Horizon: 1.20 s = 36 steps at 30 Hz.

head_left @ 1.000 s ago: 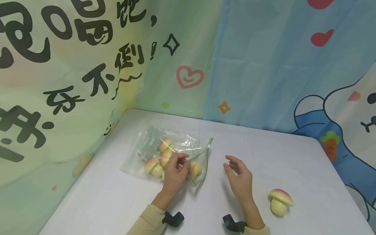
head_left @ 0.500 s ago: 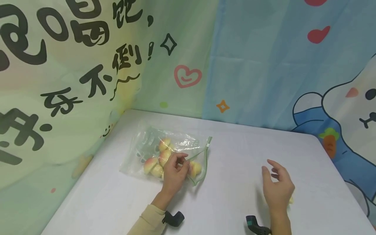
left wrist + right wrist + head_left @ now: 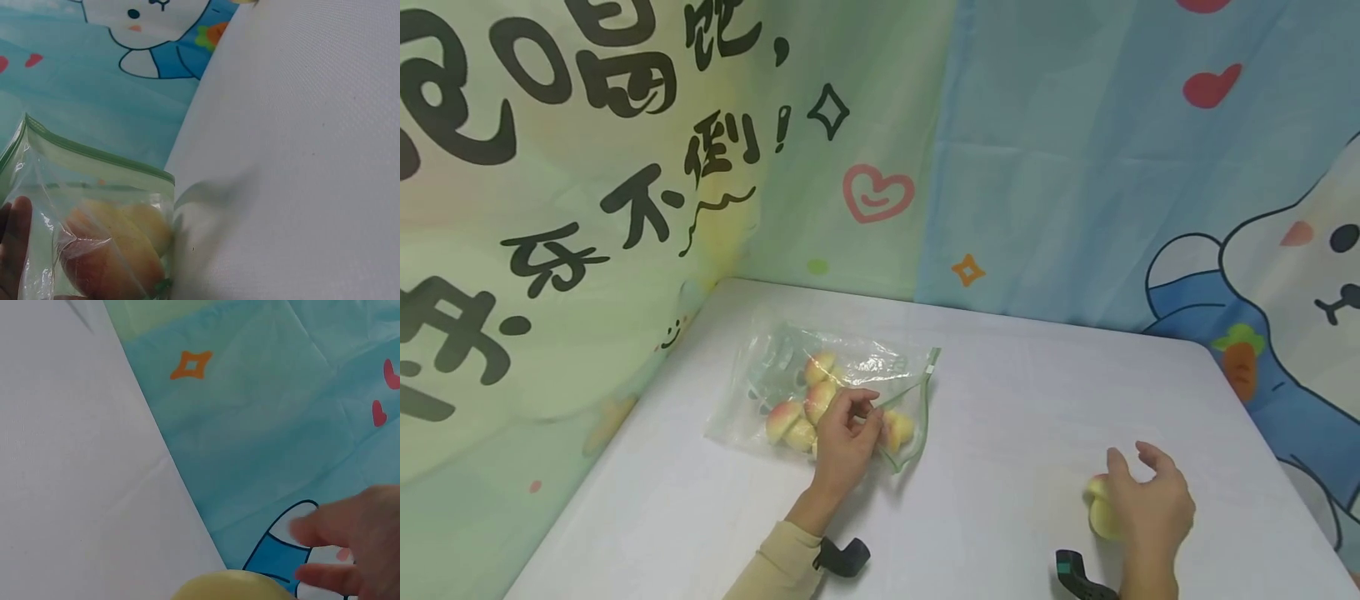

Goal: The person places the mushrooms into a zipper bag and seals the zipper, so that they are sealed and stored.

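Note:
A clear zip bag (image 3: 868,350) with a green zip edge lies on the table's left side, holding several mushroom-shaped toys (image 3: 786,421) with pink-and-yellow caps. My left hand (image 3: 842,442) pinches the bag's edge near its mouth. Through the plastic in the left wrist view, one toy mushroom (image 3: 112,256) sits just inside the opening. My right hand (image 3: 1153,508) hovers over a loose toy mushroom (image 3: 1101,512) at the right, thumb and fingers spread, and covers part of it. In the right wrist view only a yellow curve of that mushroom (image 3: 231,587) shows, apart from the fingers.
The white table (image 3: 1000,400) ends at a printed cloth backdrop (image 3: 1060,167) behind and on the left. Black wrist cameras, such as the left one (image 3: 846,558), sit on both wrists.
My right hand has moved right and toward me, from beside the bag to over the loose mushroom. The left hand and the bag have stayed put.

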Tool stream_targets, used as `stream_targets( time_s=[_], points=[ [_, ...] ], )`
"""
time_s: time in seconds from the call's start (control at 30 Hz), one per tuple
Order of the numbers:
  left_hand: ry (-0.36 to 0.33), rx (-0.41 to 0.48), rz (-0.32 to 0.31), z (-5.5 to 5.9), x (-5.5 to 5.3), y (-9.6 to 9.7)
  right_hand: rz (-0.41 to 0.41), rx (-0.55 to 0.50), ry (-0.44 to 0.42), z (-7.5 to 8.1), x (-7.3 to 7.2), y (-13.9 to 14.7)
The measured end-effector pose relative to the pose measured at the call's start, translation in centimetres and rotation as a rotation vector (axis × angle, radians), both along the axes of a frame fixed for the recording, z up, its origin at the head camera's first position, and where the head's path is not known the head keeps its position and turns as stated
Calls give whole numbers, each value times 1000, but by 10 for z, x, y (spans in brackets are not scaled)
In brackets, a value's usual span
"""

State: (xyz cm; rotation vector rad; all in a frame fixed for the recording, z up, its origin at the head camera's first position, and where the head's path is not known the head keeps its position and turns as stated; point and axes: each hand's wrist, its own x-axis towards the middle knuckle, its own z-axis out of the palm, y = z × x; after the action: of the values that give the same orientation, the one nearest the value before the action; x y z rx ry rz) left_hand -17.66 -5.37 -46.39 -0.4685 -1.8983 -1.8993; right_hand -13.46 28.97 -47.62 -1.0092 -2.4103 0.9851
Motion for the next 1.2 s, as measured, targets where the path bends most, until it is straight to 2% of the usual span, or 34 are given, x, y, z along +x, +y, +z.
stream_targets(
  time_s=[0.1,0.17,0.33,0.5,0.87,1.0,1.1,1.2],
  points=[
    [-1,5,-2,0,0,0,111,-35,-141,-2,-2,0],
    [-3,13,-7,-1,0,0,190,-39,-192,-3,-2,-1],
    [-9,27,-18,-1,-1,0,362,-41,-258,-3,-2,-7],
    [-3,18,-13,1,0,0,483,-50,-291,-2,-4,-11],
    [-11,-4,1,2,1,0,565,9,-421,-1,-2,-14],
    [-16,-9,7,2,1,0,571,20,-462,1,-1,-15],
    [-18,-9,7,2,1,0,552,15,-448,1,-1,-14],
    [-16,-12,7,2,1,0,504,2,-393,-1,0,-12]
  ],
)
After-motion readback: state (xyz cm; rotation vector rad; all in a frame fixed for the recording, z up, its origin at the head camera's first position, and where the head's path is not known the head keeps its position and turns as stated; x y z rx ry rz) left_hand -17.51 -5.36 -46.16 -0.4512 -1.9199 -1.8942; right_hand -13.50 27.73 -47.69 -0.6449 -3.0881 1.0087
